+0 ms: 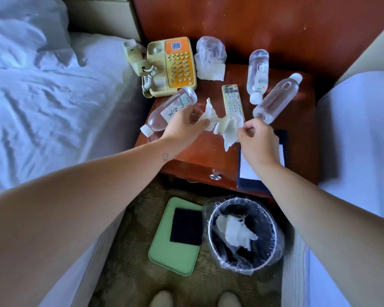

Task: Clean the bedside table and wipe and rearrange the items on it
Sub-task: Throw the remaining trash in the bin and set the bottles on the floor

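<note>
Above the red-brown bedside table (197,156) my left hand (184,125) and my right hand (255,136) each pinch one end of a crumpled white tissue (222,126). Three clear water bottles lie on their sides: one (171,109) at the left under my left hand, one (258,74) at the back right, one (277,98) slanted beside it. A yellow remote control (232,100) lies in the middle, partly under the tissue. A yellow and orange telephone (171,65) sits at the back left, its handset off the cradle. A clear plastic bag on a tissue (211,58) lies behind the remote.
A dark folder with white paper (246,171) lies on the table's right front. On the carpet below stand a lined waste bin (273,238) holding crumpled tissue and a green tray (162,247) with a dark cloth (186,227). Beds flank both sides.
</note>
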